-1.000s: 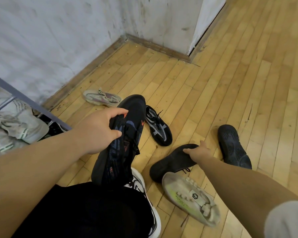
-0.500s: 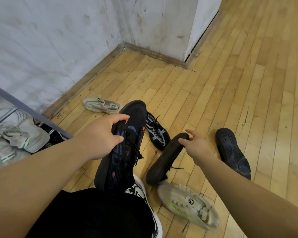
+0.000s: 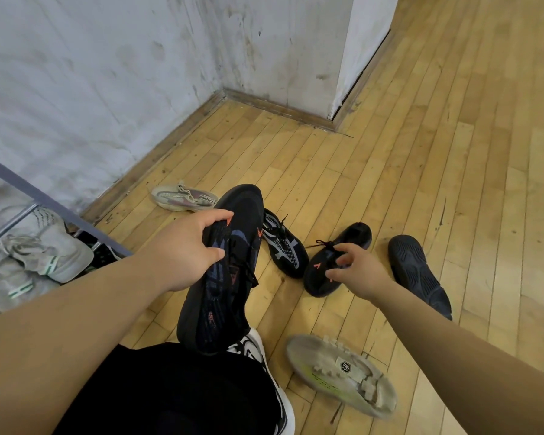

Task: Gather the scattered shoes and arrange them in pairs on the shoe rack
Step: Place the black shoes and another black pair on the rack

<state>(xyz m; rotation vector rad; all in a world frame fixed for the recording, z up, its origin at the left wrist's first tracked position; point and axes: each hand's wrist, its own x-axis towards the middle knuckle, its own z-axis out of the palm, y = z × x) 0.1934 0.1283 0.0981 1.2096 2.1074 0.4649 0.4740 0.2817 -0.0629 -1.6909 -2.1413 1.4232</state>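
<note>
Centrally, left hand point(image 3: 182, 252) grips a black sneaker point(image 3: 244, 211), right hand point(image 3: 355, 271) spreads over its mate point(image 3: 355, 234); open floor point(image 3: 453, 152) lies right.

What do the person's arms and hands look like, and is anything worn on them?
The left forearm and right forearm are bare, with no sleeve in view. The left hand and right hand show no glove, ring, watch or wristband.

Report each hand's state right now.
Left hand: grips the lifted black sneaker.
Right hand: open, spread over the matching shoe on the floor.
</note>
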